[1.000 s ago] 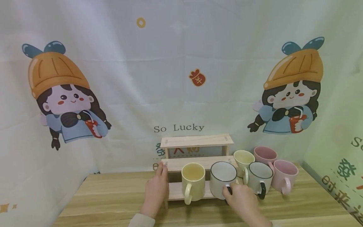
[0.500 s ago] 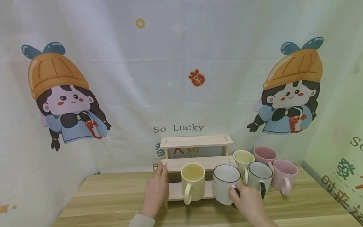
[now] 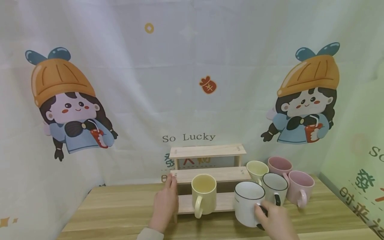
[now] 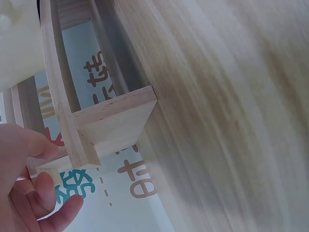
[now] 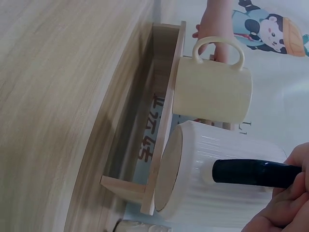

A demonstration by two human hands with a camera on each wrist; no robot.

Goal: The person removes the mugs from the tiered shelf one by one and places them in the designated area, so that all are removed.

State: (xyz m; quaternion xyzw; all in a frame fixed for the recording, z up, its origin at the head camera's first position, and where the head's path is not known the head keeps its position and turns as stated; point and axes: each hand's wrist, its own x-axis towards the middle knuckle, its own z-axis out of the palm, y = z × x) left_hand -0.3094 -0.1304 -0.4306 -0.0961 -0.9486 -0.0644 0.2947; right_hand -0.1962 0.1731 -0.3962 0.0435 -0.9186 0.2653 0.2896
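Note:
My right hand (image 3: 277, 218) grips the black handle of a white mug (image 3: 249, 208) with a dark rim. In the head view this mug overlaps the right end of the lower shelf and sits nearer to me than the shelf edge. A pale yellow mug (image 3: 204, 198) stands on the lower shelf, handle toward me. My left hand (image 3: 165, 205) holds the left end of a stepped wooden rack (image 3: 207, 175), its fingertips at the middle shelf. In the left wrist view, fingers (image 4: 46, 191) curl around that shelf's end.
Right of the rack stand a small yellow cup (image 3: 257, 169), another white mug (image 3: 274, 186) with a black handle, a dark pink mug (image 3: 279, 164) and a light pink mug (image 3: 301, 186). A printed cloth (image 3: 135, 100) hangs behind the wooden table (image 3: 120, 213).
My right hand has drawn the white mug right and toward me, off its spot beside the yellow mug. The left hand stays on the rack.

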